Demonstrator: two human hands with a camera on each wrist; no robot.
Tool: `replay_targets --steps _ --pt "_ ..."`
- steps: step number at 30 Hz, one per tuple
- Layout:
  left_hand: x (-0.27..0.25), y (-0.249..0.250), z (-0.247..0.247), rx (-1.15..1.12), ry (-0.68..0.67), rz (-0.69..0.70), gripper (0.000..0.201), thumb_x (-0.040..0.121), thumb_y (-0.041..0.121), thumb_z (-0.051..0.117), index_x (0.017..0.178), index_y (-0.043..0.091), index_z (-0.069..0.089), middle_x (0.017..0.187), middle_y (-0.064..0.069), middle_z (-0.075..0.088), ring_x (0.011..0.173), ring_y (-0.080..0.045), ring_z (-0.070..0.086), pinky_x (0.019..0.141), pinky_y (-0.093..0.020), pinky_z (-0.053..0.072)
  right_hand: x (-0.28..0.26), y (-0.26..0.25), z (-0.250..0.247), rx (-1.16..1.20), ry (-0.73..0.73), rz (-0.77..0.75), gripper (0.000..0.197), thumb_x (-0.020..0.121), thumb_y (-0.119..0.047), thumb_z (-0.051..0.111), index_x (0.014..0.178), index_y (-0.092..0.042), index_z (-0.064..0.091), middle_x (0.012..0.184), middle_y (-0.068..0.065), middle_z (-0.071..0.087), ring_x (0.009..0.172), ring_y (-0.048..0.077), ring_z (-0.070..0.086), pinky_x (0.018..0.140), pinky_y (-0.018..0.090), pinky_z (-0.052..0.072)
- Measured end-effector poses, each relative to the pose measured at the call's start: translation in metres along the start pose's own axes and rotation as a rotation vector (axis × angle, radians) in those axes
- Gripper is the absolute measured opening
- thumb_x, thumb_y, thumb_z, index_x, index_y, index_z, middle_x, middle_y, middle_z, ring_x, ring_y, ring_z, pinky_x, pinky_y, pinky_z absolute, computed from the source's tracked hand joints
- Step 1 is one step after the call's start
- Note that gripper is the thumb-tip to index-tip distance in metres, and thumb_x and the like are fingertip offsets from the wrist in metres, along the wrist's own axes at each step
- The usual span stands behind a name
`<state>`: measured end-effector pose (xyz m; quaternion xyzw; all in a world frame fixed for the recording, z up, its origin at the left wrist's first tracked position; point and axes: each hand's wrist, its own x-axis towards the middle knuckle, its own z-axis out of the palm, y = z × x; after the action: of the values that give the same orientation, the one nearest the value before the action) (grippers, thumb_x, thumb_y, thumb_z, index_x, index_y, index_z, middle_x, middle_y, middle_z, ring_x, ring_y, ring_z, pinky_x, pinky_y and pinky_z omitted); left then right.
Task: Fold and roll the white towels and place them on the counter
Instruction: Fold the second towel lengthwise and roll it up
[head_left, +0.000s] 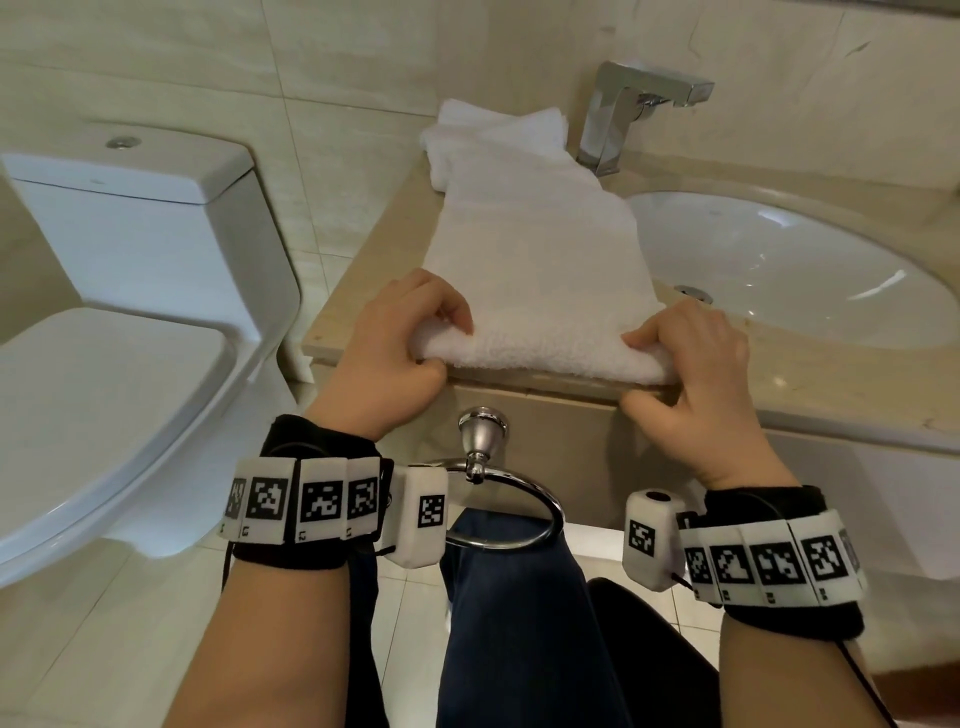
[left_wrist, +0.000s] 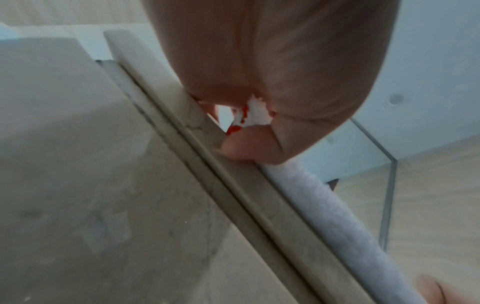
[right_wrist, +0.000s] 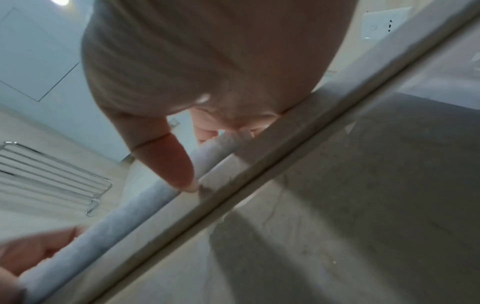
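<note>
Both hands' fingers (head_left: 457, 312) curl over towel (head_left: 535, 260) roll at counter (head_left: 779, 374) edge.

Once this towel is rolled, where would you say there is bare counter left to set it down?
Bare counter shows left of the spread towel, up to the counter's end by the toilet. Another strip runs along the front edge, right of the right hand, before the sink. The back is crowded: folded towels beside the faucet.

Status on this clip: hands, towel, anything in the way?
Left hand and right hand grip the towel's near end, first roll started at counter edge. Faucet beyond the far end.
</note>
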<state>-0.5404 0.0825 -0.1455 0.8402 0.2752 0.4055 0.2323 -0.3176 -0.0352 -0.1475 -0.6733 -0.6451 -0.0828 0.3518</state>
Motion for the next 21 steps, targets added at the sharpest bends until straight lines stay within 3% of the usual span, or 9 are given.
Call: replay_targets --steps 3,8,10,14,16,18,20,21 --pt "-0.002 0.002 0.0 -0.16 0.094 -0.092 0.03 0.058 -0.007 0.049 0.074 0.016 0.061 0.079 0.016 0.056 0.08 0.005 0.052 0.07 -0.007 0.037 0.0 0.0 -0.001 0.155 0.029 0.006 0.031 0.066 -0.03 0.048 0.084 -0.009 0.063 0.084 -0.003 0.053 0.085 0.024 0.05 0.074 0.035 0.034" --pt "-0.001 0.008 -0.001 -0.295 0.212 -0.279 0.032 0.073 -0.008 0.052 0.078 0.023 0.061 0.078 0.017 0.062 0.075 0.009 0.053 0.065 -0.007 0.041 -0.002 -0.001 -0.007 0.273 0.045 0.069 0.03 0.077 -0.033 0.053 0.099 -0.02 0.067 0.09 -0.01 0.061 0.091 0.016 0.055 0.081 0.042 0.044" --pt "0.0 0.008 -0.002 -0.336 0.248 -0.308 0.028 0.078 -0.003 0.051 0.085 0.023 0.059 0.087 0.009 0.062 0.079 0.0 0.055 0.069 -0.012 0.044 -0.002 -0.002 -0.007 0.286 0.05 0.118 0.027 0.08 -0.032 0.056 0.106 -0.027 0.062 0.093 -0.013 0.06 0.091 0.01 0.055 0.082 0.034 0.045" --pt "-0.001 0.009 -0.001 -0.334 0.23 -0.355 0.026 0.089 0.008 0.049 0.091 0.033 0.051 0.083 0.006 0.053 0.072 -0.005 0.049 0.063 -0.013 0.042 0.001 -0.002 -0.008 0.35 0.043 0.242 0.019 0.09 -0.024 0.062 0.103 -0.026 0.048 0.086 -0.018 0.053 0.071 -0.013 0.049 0.062 0.005 0.038" --pt "-0.002 0.007 -0.003 -0.325 0.187 -0.35 0.024 0.091 0.013 0.053 0.097 0.036 0.052 0.091 0.007 0.058 0.081 -0.006 0.055 0.072 -0.017 0.045 0.003 0.0 -0.009 0.349 0.022 0.28 0.013 0.094 -0.028 0.054 0.105 -0.027 0.049 0.087 -0.02 0.051 0.069 -0.019 0.047 0.06 -0.001 0.036" --pt "-0.003 0.004 -0.006 -0.317 0.158 -0.339 0.021 0.092 0.023 0.058 0.107 0.037 0.055 0.109 0.003 0.061 0.099 -0.011 0.061 0.086 -0.026 0.05 0.005 0.0 -0.009 0.312 0.029 0.295 0.017 0.097 -0.031 0.047 0.112 -0.025 0.052 0.088 -0.022 0.05 0.071 -0.021 0.047 0.061 -0.001 0.035" --pt "-0.003 0.002 -0.008 -0.283 0.158 -0.327 0.02 0.091 0.031 0.058 0.109 0.039 0.058 0.113 0.002 0.062 0.104 -0.014 0.061 0.094 -0.034 0.049 0.007 0.0 -0.006 0.269 0.062 0.297 0.024 0.099 -0.032 0.043 0.117 -0.022 0.054 0.087 -0.02 0.052 0.074 -0.013 0.048 0.064 0.004 0.034" --pt "-0.003 0.003 -0.008 -0.243 0.167 -0.315 0.018 0.092 0.034 0.057 0.109 0.037 0.06 0.109 0.005 0.064 0.102 -0.013 0.061 0.094 -0.036 0.049 0.008 -0.001 -0.005 0.262 0.074 0.306 0.026 0.1 -0.032 0.041 0.118 -0.021 0.055 0.089 -0.016 0.054 0.076 -0.007 0.048 0.068 0.012 0.036"
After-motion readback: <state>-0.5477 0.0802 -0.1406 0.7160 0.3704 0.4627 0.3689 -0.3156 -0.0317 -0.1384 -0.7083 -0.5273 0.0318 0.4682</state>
